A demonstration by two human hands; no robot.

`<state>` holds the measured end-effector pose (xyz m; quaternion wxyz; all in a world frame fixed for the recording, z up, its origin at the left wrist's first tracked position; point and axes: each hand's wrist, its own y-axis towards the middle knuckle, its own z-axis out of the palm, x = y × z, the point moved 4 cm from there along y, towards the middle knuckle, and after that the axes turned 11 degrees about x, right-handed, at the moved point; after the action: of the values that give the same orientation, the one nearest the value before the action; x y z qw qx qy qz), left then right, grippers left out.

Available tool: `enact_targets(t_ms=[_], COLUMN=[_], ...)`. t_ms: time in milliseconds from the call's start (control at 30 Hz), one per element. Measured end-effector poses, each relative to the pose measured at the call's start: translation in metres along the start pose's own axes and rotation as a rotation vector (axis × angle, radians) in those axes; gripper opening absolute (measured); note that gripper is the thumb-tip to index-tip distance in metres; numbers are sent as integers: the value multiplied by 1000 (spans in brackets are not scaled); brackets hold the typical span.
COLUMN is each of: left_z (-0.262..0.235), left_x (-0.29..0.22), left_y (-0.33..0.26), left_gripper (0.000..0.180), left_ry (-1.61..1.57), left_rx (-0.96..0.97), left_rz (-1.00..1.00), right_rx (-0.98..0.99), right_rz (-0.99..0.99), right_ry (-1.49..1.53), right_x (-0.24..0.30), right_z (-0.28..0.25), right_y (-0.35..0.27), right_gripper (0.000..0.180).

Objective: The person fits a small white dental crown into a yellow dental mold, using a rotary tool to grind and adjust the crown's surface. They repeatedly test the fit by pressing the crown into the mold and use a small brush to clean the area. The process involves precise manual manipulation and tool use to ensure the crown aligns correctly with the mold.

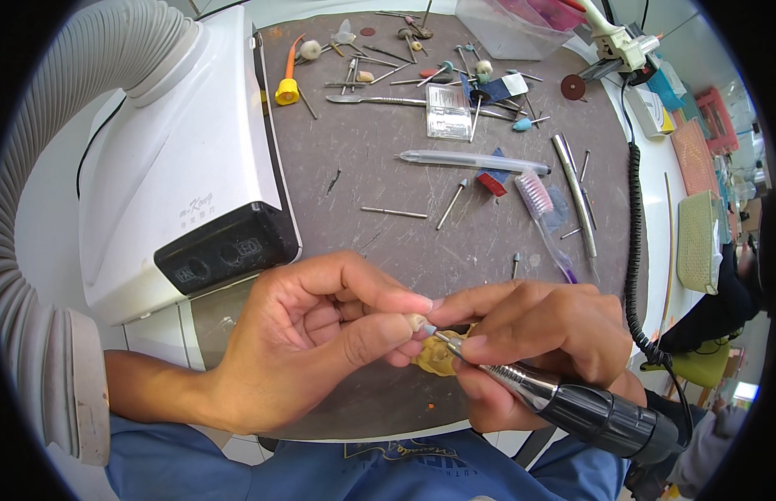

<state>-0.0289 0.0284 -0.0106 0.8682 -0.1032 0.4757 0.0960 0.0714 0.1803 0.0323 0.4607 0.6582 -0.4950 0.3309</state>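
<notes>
My left hand [313, 342] pinches a small off-white piece, perhaps a dental crown [416, 321], between thumb and forefinger. My right hand [547, 334] grips a black and silver rotary handpiece [593, 416] like a pen. The pale blue bit [430, 331] at the handpiece's tip meets or nearly meets the small piece; contact cannot be made out. Fingertips of both hands come together beside it. Below them lies a yellow translucent lump [439, 359], partly hidden by my right hand.
A white dust extractor [179, 167] with a grey ribbed hose [45, 142] fills the left side. Scattered across the brown table mat [346, 225] are several burs, a transparent pen [476, 162], a toothbrush [538, 204] and a metal knife [576, 196]. A coiled black cord [633, 242] runs down the right edge.
</notes>
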Motion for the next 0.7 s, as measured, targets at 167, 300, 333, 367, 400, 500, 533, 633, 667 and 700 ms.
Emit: enact_targets(t_ms=[167,300,333,367,400,500,533,633,667,700], left_z=[1,0,0,0,0,-1,-1,-1,-1,-1], left_x=[0,1,1,1,1,1,1,2,2,2], left_y=[0,0,0,0,0,-1,0,0,0,0], left_gripper=[13,13,13,13,13,13,13,14,14,14], left_ry=[-16,-12,-12,-12,-12,-11,-11,-18,-22,-16], left_rx=[-5,-3,0,3,3,5,7,1,-3,-4], left_rz=[-2,11,14,16,17,17,15,30,38,41], right_rx=[-7,-1,-4,-10,-11,-8,-6,27,50,56], right_rz=[-51,-39,-39,-49,-52,-50,-50,-40,-22,-10], right_ry=[-17,-37,-37,-28,-24,-19,-21,-26,-22,-15], right_x=[-2,0,1,-1,-1,-1,-1,0,0,0], right_z=[0,0,-1,-1,0,1,0,-1,-2,-2], right_y=[4,4,3,3,4,5,5,7,7,6], right_gripper=[25,24,24,24,24,24,24,24,25,25])
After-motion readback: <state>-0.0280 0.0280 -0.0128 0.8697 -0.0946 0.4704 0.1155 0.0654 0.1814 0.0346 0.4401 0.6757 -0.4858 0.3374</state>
